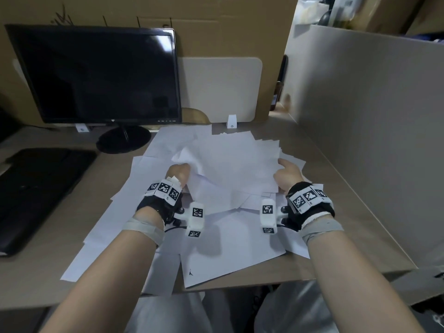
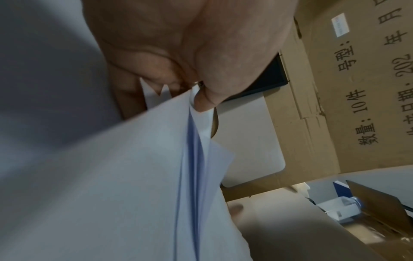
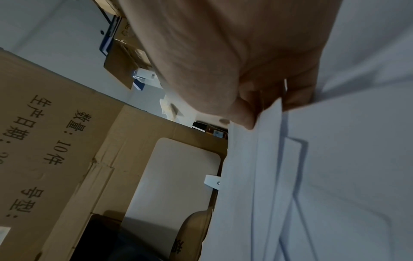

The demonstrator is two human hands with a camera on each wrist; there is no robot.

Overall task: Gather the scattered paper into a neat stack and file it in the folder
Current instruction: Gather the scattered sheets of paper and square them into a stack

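Note:
Several white sheets of paper (image 1: 235,162) lie fanned and overlapping across the middle of the desk. My left hand (image 1: 179,175) grips the left side of a raised bundle, thumb and fingers pinching the crumpled sheets (image 2: 196,109). My right hand (image 1: 287,175) holds the bundle's right edge, thumb on top and fingers under the sheets (image 3: 270,120). More loose sheets (image 1: 216,255) stay flat underneath, reaching the desk's near edge. A black folder (image 1: 40,193) lies shut on the desk at the left, apart from both hands.
A dark monitor (image 1: 101,75) on a round stand stands at the back left. Cardboard (image 1: 216,25) lines the back, with a white panel (image 1: 221,90) leaning on it. A grey divider (image 1: 367,121) walls off the right side. Bare desk (image 1: 336,188) shows right of the paper.

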